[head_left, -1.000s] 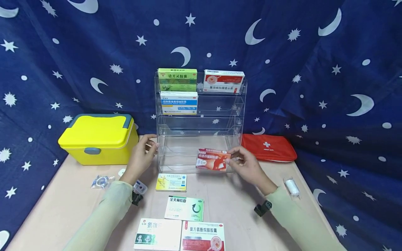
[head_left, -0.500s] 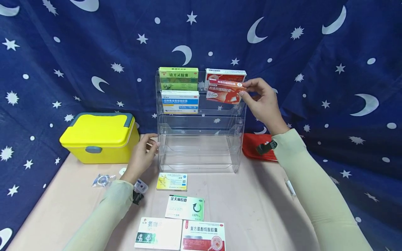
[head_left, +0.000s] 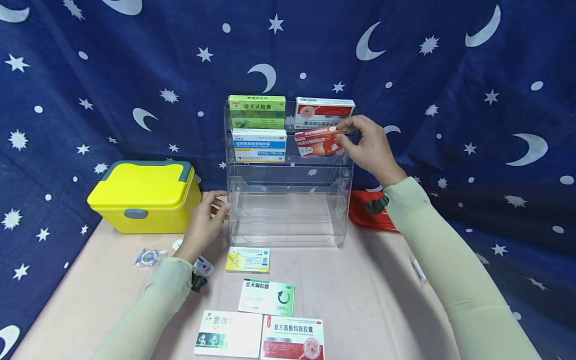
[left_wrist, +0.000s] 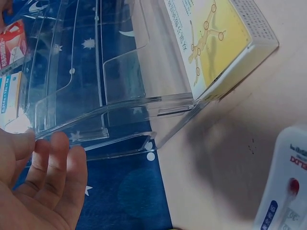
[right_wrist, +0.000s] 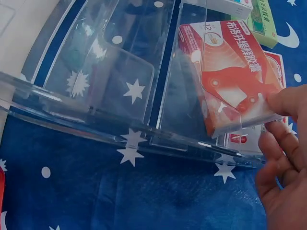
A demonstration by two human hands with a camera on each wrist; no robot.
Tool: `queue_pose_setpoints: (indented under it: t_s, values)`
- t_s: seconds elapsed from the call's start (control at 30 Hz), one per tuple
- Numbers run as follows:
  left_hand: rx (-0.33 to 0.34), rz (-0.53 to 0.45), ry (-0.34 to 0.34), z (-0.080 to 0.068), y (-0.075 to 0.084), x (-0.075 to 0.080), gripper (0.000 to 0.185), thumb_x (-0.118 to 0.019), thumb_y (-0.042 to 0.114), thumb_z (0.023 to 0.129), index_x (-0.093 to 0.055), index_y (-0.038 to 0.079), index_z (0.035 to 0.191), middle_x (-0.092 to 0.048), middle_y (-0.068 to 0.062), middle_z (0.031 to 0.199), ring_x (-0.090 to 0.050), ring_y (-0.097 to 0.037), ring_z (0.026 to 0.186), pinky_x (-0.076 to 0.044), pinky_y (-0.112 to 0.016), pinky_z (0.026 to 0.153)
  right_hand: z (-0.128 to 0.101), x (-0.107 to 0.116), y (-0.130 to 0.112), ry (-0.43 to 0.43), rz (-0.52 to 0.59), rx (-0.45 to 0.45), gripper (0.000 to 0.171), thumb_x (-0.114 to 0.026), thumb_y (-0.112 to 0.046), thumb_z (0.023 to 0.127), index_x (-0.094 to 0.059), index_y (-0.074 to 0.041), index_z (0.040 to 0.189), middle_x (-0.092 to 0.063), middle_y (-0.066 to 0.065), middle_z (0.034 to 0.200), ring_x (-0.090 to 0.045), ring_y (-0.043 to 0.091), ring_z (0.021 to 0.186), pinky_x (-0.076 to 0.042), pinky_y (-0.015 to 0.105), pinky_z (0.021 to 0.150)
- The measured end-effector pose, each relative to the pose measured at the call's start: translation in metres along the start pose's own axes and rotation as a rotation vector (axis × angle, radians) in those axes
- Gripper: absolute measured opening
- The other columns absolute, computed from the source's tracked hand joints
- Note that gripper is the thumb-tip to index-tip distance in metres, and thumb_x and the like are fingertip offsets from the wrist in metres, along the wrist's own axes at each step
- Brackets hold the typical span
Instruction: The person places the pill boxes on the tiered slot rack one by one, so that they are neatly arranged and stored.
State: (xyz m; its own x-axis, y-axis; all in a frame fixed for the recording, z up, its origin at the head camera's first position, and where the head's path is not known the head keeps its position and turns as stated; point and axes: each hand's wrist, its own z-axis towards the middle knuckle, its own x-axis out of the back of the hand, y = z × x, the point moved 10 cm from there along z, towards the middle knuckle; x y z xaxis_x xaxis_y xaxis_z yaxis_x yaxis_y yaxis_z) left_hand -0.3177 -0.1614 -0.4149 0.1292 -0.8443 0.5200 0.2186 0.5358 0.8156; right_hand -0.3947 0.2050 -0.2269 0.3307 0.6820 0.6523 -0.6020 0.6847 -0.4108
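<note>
Behind rack [head_left: 288,170] wall: red box [head_left: 318,142] blurred, right hand [head_left: 366,145] pinching.

Staged tabletop set — starry backdrop [head_left: 427,75], medicine rack [head_left: 288,200].

A dark blue cloth [head_left: 450,75] printed with white stars and crescent moons hung as a backdrop from 9 through 12 to 3 o'clock and closed off the whole rear of the scene. It lay in soft folds and draped down past both sides of the table. The table [head_left: 103,285], at 6 o'clock, carried a pale beige cover with faint creases. Lighting was even and diffuse, with soft shadows on the cover. No wall, floor or window could be made out behind the cloth.
</note>
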Motion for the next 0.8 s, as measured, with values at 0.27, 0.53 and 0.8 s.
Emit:
queue_pose_setpoints:
  t_s: [0.27,0.53,0.8]
  values:
    - [0.003,0.004,0.004,-0.001,0.001,0.001,0.034,-0.063,0.014,0.103,-0.055,0.01,0.136,-0.063,-0.01,0.098,-0.065,-0.024,0.079,-0.055,-0.039,0.066,-0.004,0.001,0.004,-0.022,-0.068,-0.048,0.02,-0.073,-0.022,0.096,-0.072,-0.008,0.111,-0.066,0.008,0.107,-0.052,0.027,0.096,-0.04,0.042,0.081]
    - [0.019,0.005,-0.001,-0.002,-0.001,-0.001,0.035,-0.063,0.015,0.103,-0.055,0.01,0.136,-0.063,-0.009,0.099,-0.066,-0.025,0.08,-0.056,-0.038,0.067,-0.028,0.007,-0.015,0.091,0.009,0.06,0.013,-0.071,-0.016,0.095,-0.073,-0.006,0.103,-0.066,0.005,0.116,-0.055,0.022,0.1,-0.042,0.041,0.084]
    - [0.021,0.007,0.0,-0.002,-0.002,-0.002,0.035,-0.062,0.015,0.103,-0.054,0.011,0.137,-0.062,-0.009,0.099,-0.065,-0.024,0.08,-0.056,-0.039,0.07,-0.137,-0.067,-0.048,-0.2,0.21,0.061,0.02,-0.077,-0.007,0.09,-0.071,-0.013,0.109,-0.067,-0.001,0.11,-0.057,0.018,0.091,-0.046,0.034,0.068]
